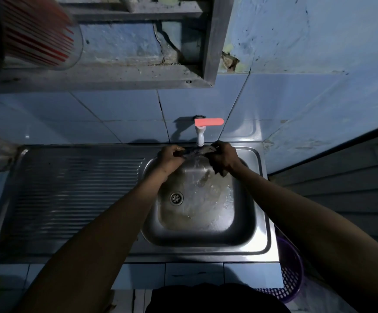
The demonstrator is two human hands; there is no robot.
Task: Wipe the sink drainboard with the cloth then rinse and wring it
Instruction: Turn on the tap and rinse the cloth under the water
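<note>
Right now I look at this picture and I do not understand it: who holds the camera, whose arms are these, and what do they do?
There is no machine here. The one picture comes from a camera worn on a person's head, looking down, so the two arms are that person's own. The left hand and the right hand each grip one end of a dark cloth with curled fingers, right under the white tap with its red handle. Water lies in the steel sink basin. The ribbed drainboard lies to the left. A purple basket stands at lower right.
</note>
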